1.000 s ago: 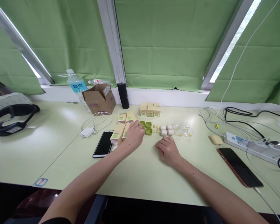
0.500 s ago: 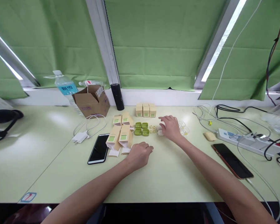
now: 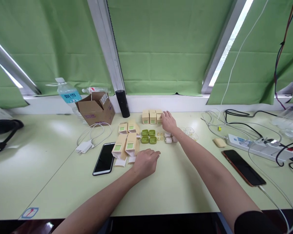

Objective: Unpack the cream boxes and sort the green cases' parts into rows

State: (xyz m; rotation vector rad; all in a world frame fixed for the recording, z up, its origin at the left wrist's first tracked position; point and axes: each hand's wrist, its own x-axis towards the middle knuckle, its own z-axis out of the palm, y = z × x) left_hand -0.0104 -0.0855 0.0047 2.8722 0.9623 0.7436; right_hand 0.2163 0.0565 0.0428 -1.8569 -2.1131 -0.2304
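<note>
Right hand [image 3: 168, 123]: moved since half a second ago, from above the white cylinders [image 3: 168, 140] to the closed boxes [image 3: 152, 117] farther back; the left hand [image 3: 146, 162] has stayed low and near.
Carton [image 3: 94, 112]: brown corrugated cardboard, flaps up.
Open boxes [image 3: 132, 143]: four of tan card with pale green labels, tilted, pale flaps splayed toward the near edge on the front two.
Closed boxes: three small blocks of the same tan card, side by side at the back.
Trays [image 3: 145, 139]: four, glossy olive green, square with rounded corners, set two by two.
Cups [image 3: 189, 130]: clear and thin-walled, partly behind the right forearm.
White cylinders: short, smooth, bunched beside the right wrist.
Yellow bits [image 3: 161, 138]: tiny, between trays and cylinders.
Right grip: arm stretched forward, fingers bent down at the rightmost closed box; cannot tell whether they have hold of it.
Left grip: fingers loosely folded, hand beside the open boxes' flaps; anything inside is hidden.
Blinds [image 3: 161, 48]: green fabric with horizontal creases, between grey frames.
Table [image 3: 180, 191]: pale, smooth, seamed at left.
Power strip [image 3: 256, 149]: white, trailing cables, far right.
Phone [image 3: 104, 159]: dark-screened, flat, left of the open boxes.
</note>
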